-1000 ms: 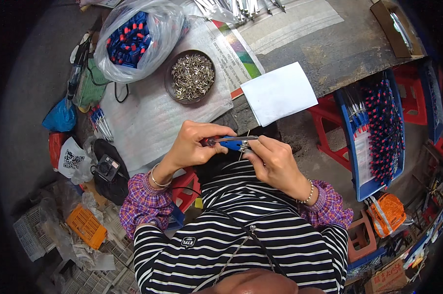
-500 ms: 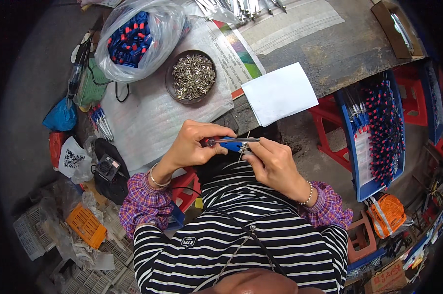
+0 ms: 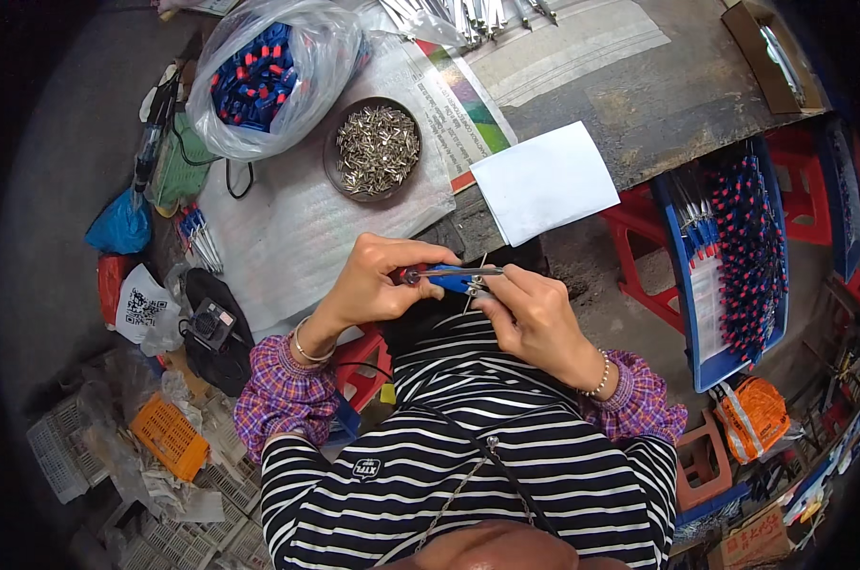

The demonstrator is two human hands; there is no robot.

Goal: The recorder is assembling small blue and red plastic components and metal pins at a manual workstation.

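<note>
Blue tool (image 3: 449, 277) | level (chest height) | left hand (image 3: 373, 285) fingers clamped on end | right hand (image 3: 535, 318) fingers pinch other end

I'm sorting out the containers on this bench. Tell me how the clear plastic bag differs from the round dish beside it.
The clear plastic bag is soft, crumpled and see-through; the round dish is rigid, dark and shallow. The bag holds blue and red pieces heaped up; the dish holds small silvery metal pieces. The bag is the larger of the two. Both sit on the white sheet, open at the top, away from both hands.
</note>
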